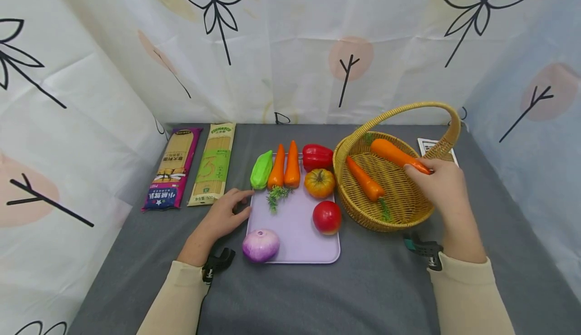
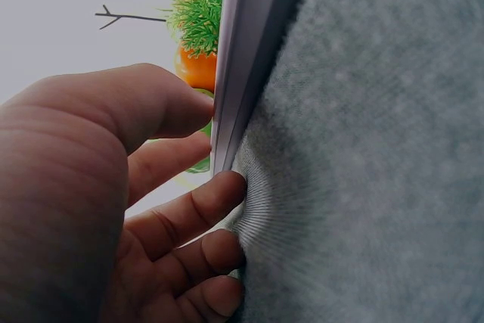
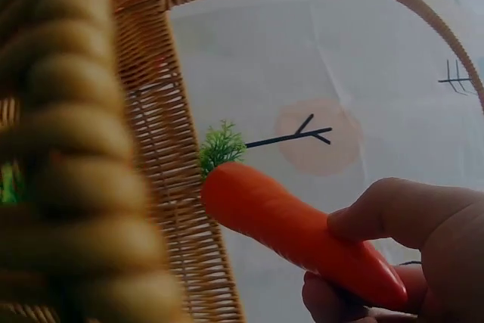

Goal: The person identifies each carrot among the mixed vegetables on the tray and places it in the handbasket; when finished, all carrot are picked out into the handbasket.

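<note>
My right hand (image 1: 442, 183) pinches a carrot (image 1: 394, 154) near its narrow tip, over the wicker basket (image 1: 351, 209); in the right wrist view the carrot's (image 3: 283, 221) leafy green end points at the basket wall. A second carrot (image 1: 364, 179) lies inside the basket. My left hand (image 1: 225, 214) rests at the left edge of the lilac tray (image 1: 295, 234), fingers loosely bent; the left wrist view shows thumb and fingertips right at the tray's rim (image 2: 238, 58). On the tray are two more carrots (image 1: 292, 166), a green vegetable (image 1: 262, 170), a red bell pepper (image 1: 316, 157), a small pumpkin (image 1: 320, 183), a tomato (image 1: 327, 217) and a purple onion (image 1: 260, 245).
Two packs of noodles, one purple (image 1: 172, 168) and one green (image 1: 212, 165), lie left of the tray on the grey cloth (image 1: 317, 299). A white card (image 1: 426, 146) is partly hidden behind the basket's arched handle (image 1: 408, 107). Patterned curtains (image 1: 290, 47) enclose the table.
</note>
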`<state>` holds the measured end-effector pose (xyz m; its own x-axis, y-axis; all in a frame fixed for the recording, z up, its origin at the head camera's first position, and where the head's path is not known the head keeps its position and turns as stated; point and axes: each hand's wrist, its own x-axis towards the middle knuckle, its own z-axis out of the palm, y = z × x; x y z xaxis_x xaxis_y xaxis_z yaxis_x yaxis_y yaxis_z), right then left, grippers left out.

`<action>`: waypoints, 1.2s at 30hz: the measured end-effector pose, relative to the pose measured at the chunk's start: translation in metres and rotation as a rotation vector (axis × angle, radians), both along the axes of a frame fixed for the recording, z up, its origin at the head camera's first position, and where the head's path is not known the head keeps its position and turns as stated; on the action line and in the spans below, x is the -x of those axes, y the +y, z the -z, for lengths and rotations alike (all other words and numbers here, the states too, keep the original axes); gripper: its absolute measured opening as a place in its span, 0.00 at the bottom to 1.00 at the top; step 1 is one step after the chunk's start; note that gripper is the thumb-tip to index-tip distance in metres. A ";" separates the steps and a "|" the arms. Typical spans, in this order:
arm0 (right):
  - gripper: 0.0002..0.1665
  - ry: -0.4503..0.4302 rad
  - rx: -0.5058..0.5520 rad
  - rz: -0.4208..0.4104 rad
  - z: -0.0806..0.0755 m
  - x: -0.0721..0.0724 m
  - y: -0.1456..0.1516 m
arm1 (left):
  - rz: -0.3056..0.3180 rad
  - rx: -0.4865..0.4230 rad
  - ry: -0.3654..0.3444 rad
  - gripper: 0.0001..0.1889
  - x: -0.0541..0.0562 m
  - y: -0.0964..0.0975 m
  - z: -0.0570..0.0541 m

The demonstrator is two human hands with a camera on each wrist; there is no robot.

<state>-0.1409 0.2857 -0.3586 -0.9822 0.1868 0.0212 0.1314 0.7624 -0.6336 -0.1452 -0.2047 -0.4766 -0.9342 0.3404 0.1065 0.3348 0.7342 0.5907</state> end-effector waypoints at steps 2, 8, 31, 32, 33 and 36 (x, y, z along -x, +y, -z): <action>0.35 0.007 -0.015 -0.040 0.008 0.004 -0.003 | 0.000 0.002 -0.002 0.22 0.000 0.000 0.000; 0.31 -0.002 -0.051 -0.146 0.025 0.013 -0.010 | -0.001 0.006 -0.014 0.23 -0.001 0.000 -0.002; 0.32 -0.254 -0.154 -0.393 0.046 0.020 -0.031 | -0.003 0.010 -0.007 0.22 -0.002 -0.002 -0.003; 0.32 -0.254 -0.158 -0.398 0.045 0.019 -0.031 | -0.004 0.009 -0.004 0.22 -0.002 -0.002 -0.003; 0.32 -0.252 -0.162 -0.402 0.043 0.019 -0.030 | -0.004 0.007 -0.001 0.22 -0.001 -0.001 -0.003; 0.33 -0.229 -0.176 -0.406 0.034 0.018 -0.026 | -0.005 -0.006 -0.003 0.22 0.001 0.001 -0.002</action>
